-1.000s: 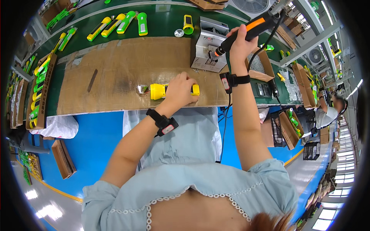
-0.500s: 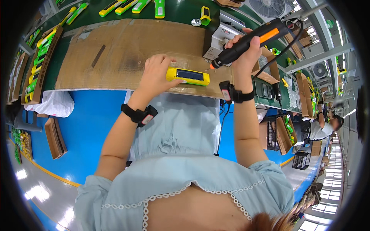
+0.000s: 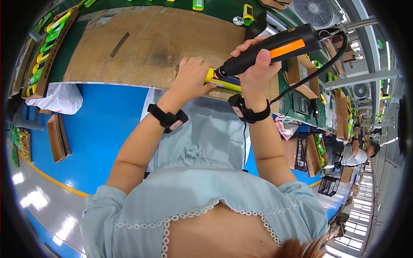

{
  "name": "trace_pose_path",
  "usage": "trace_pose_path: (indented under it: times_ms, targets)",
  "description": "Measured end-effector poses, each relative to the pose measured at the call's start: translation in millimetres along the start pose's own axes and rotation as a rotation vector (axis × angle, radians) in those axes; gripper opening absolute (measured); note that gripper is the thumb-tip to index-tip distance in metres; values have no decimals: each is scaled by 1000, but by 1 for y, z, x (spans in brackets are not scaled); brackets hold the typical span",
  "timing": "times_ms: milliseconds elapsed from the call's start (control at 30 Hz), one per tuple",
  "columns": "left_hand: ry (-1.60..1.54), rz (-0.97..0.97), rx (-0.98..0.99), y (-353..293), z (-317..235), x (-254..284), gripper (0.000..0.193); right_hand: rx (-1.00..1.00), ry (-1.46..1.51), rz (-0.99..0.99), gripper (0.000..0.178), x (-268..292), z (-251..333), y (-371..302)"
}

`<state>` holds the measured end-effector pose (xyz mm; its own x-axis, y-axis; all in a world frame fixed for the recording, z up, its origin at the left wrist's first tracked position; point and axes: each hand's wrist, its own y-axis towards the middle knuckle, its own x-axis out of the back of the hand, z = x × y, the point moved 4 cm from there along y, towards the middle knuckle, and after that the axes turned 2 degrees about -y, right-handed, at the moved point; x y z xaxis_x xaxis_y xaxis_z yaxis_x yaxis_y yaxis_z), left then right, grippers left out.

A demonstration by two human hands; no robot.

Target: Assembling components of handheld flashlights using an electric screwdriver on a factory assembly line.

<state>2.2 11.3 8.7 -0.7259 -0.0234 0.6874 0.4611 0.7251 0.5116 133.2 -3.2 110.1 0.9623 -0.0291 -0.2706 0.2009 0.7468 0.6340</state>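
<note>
here, screwdriver in right hand, yellow flashlight

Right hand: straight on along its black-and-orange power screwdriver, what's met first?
Likely the yellow-and-green plastic flashlight in the left hand; whether the screwdriver touches it is unclear.

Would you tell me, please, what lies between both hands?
The head view shows the yellow flashlight and the black screwdriver's front end between left hand and right hand.
</note>
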Motion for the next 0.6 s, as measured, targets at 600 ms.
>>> trace_pose_path:
  times_ms: [600]
  targets:
    - [-22,4,39,1,3,0,48,-104,-25,-6,33,-4,-20,-4]
